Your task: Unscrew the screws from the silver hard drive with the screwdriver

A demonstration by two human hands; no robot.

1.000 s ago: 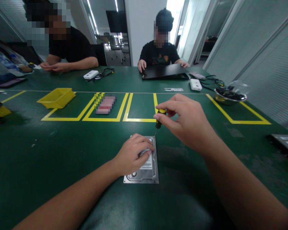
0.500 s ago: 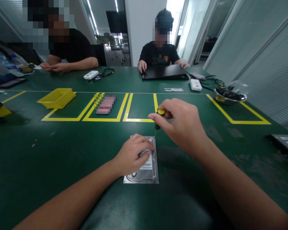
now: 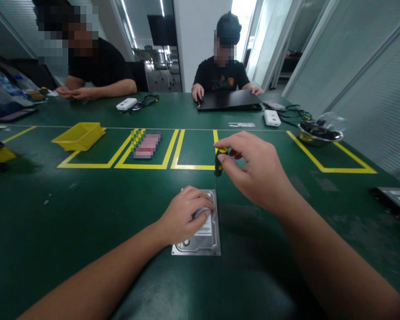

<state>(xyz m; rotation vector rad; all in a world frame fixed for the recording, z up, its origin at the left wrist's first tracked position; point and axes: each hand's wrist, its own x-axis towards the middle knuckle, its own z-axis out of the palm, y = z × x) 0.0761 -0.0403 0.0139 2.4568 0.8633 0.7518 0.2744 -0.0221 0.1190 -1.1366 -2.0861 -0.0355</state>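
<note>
A silver hard drive (image 3: pixel 200 243) with a white label lies flat on the green table. My left hand (image 3: pixel 186 215) rests over its upper left part, fingers curled across the top and holding it down; part of the label is hidden beneath. In my right hand (image 3: pixel 253 166) is a small black and yellow screwdriver (image 3: pixel 218 165), pinched between thumb and fingers at its handle. It stands nearly upright, its thin shaft reaching down to the drive's far right corner. Whether a screw sits under the tip is too small to tell.
Yellow tape marks boxes on the table. Beyond are a yellow bin (image 3: pixel 80 137), a blurred pinkish phone-like object (image 3: pixel 147 146) and a metal bowl (image 3: pixel 320 134) of dark parts. Another drive-like device (image 3: pixel 396 200) lies at right. Two people sit opposite, one handling a black panel (image 3: pixel 230 101).
My right hand's fingers have shifted on the screwdriver handle, the index finger now stretched over its top, and more of the handle shows. My left hand and the hard drive have stayed put.
</note>
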